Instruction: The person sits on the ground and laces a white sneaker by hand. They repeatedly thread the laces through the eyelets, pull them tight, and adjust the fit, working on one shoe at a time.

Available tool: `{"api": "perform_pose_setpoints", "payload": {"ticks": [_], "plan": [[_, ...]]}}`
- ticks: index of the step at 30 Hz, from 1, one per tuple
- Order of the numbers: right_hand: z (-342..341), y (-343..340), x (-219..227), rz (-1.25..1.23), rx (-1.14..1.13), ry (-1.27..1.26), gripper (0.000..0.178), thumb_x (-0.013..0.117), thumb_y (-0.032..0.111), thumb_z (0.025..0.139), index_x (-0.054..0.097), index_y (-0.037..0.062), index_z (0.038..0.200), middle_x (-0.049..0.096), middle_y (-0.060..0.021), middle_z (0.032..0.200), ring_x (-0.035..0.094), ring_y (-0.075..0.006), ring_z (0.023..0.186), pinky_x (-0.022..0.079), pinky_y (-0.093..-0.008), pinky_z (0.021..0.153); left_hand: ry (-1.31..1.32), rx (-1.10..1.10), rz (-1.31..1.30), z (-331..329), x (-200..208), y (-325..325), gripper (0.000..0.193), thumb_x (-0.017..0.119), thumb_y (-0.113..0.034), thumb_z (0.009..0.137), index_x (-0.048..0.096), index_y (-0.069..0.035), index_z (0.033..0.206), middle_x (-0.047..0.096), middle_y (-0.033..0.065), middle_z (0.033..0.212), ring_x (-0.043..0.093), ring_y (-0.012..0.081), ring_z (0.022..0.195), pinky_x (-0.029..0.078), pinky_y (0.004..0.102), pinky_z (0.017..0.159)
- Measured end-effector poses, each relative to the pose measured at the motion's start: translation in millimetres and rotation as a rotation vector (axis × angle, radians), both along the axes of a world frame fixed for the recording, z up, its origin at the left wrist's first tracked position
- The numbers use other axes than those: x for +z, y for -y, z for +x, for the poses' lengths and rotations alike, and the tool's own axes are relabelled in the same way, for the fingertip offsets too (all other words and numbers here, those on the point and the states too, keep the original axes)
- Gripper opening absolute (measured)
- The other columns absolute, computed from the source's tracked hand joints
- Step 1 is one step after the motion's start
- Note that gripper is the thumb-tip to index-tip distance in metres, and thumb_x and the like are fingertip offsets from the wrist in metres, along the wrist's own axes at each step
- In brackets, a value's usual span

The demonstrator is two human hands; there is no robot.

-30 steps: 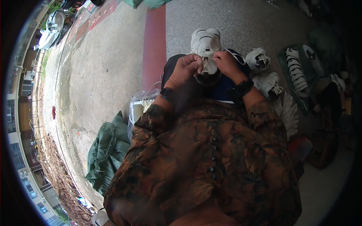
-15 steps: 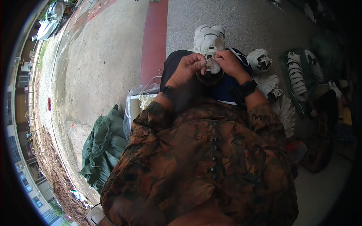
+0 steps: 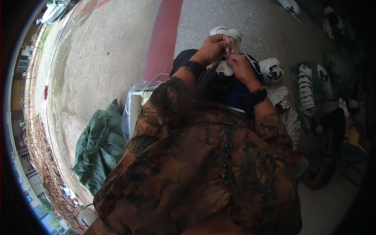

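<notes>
A white sneaker (image 3: 234, 34) rests on my lap, its toe pointing away from me. My hands and wrists cover much of its middle, while its pale tongue (image 3: 224, 69) shows below them. Over the lacing area, my left hand (image 3: 215, 47) is closed with its fingertips pinched. My right hand (image 3: 242, 67) is also closed, in a pinch just below and to the right of the left one. Whatever the fingertips grip is too small to make out. A thin white lace (image 3: 253, 62) curves over my dark blue lap cloth beside my right hand.
More white shoes (image 3: 271, 69) stand close on my right. Farther right, a striped white shoe piece (image 3: 306, 90) lies on dark green cloth. At my left are a plastic-lined box (image 3: 135, 102) with pale laces and a green sack (image 3: 98, 135). A red stripe (image 3: 162, 39) crosses the floor ahead.
My left hand has moved up and to the right, now turned over the sneaker's lacing area. My right hand has shifted slightly right. The whole view has swung a little.
</notes>
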State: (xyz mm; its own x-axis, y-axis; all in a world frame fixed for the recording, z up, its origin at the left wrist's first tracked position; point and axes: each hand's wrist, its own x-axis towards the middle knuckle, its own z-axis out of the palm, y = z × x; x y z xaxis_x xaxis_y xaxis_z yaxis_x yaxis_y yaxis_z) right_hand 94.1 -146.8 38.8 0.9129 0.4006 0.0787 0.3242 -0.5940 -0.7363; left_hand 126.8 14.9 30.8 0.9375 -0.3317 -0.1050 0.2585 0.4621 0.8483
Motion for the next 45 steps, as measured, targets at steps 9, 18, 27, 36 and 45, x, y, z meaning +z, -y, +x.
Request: {"api": "perform_pose_setpoints", "payload": {"ticks": [9,18,27,36,45], "plan": [[-8.6,-14.1,-3.7,-0.101,-0.06,0.326,0.007,0.059,0.008,0.076,0.061,0.0037,0.082,0.059,-0.017,0.075,0.058,-0.0353,0.073,0.046,-0.0412,0.064,0.116,0.317,0.325,-19.3,-0.1,-12.1,0.024,0.063,-0.013,0.084,0.051,-0.002,0.103,0.06,0.0087,0.086,0.063,0.0175,0.074,0.051,0.0273,0.061],[-18.3,-17.7,-10.1,-0.009,-0.123,0.392,0.007,0.063,0.003,0.071,0.06,0.0038,0.077,0.055,-0.0165,0.079,0.055,-0.035,0.079,0.045,-0.0418,0.068,0.872,0.335,1.115,-76.6,-3.5,-31.1,0.023,0.066,-0.011,0.07,0.058,-0.006,0.091,0.056,0.0118,0.092,0.061,0.0268,0.079,0.051,0.0346,0.068],[-21.4,-15.9,-22.2,0.062,-0.242,0.399,0.008,0.067,0.005,0.068,0.064,0.0054,0.075,0.056,-0.014,0.084,0.053,-0.0316,0.088,0.044,-0.0399,0.076,0.957,0.371,1.415,-77.8,-5.2,-16.6,0.017,0.059,-0.011,0.069,0.056,-0.005,0.084,0.056,0.0118,0.082,0.059,0.0308,0.076,0.05,0.0384,0.067],[-19.0,-15.5,-32.6,0.0,-0.291,0.406,0.006,0.067,0.006,0.067,0.066,0.0073,0.073,0.059,-0.0155,0.096,0.05,-0.0335,0.1,0.042,-0.0405,0.085,0.954,0.268,1.549,-72.6,-3.3,-12.6,0.014,0.059,-0.014,0.07,0.061,-0.01,0.083,0.057,0.0097,0.085,0.061,0.0271,0.08,0.052,0.0351,0.069],[-18.5,-13.1,-36.7,0.085,-0.302,0.299,0.012,0.069,0.01,0.067,0.066,0.0064,0.078,0.054,-0.0202,0.107,0.047,-0.0351,0.109,0.041,-0.0407,0.09,0.955,0.122,1.689,-72.3,19.7,-8.3,0.011,0.059,-0.014,0.072,0.062,-0.008,0.08,0.058,0.0079,0.087,0.061,0.0251,0.082,0.052,0.0344,0.069]]}}
